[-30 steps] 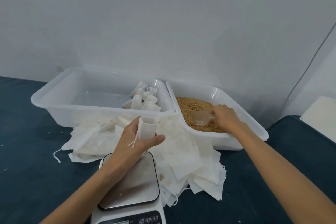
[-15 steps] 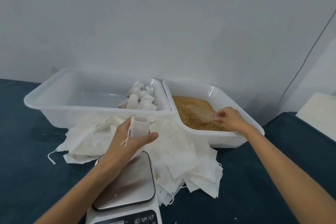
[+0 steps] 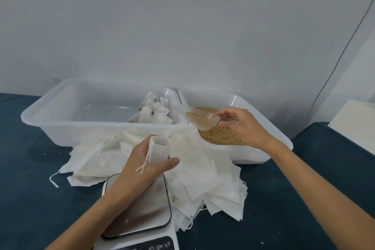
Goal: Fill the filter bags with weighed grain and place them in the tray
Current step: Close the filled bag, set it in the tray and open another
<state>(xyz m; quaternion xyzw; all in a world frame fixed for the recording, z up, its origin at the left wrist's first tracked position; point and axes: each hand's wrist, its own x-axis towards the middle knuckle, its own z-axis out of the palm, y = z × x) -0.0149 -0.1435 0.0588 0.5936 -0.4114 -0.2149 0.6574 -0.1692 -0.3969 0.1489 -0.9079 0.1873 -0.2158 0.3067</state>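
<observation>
Dark bench (image 3: 30, 199) carries two white tubs: tray (image 3: 60, 126) with filled bags (image 3: 154, 113), grain tub (image 3: 263, 154) beside it. My left grip (image 3: 142, 166) holds an open filter bag (image 3: 159, 151) above the scale (image 3: 142, 215); right grip (image 3: 241, 124) pinches the scoop (image 3: 200, 118).

- A pale wall (image 3: 182, 22) stands behind the table.
- A thin grey cable (image 3: 345, 50) runs down the wall at right.
- A white board (image 3: 353, 122) lies at the right edge.
</observation>
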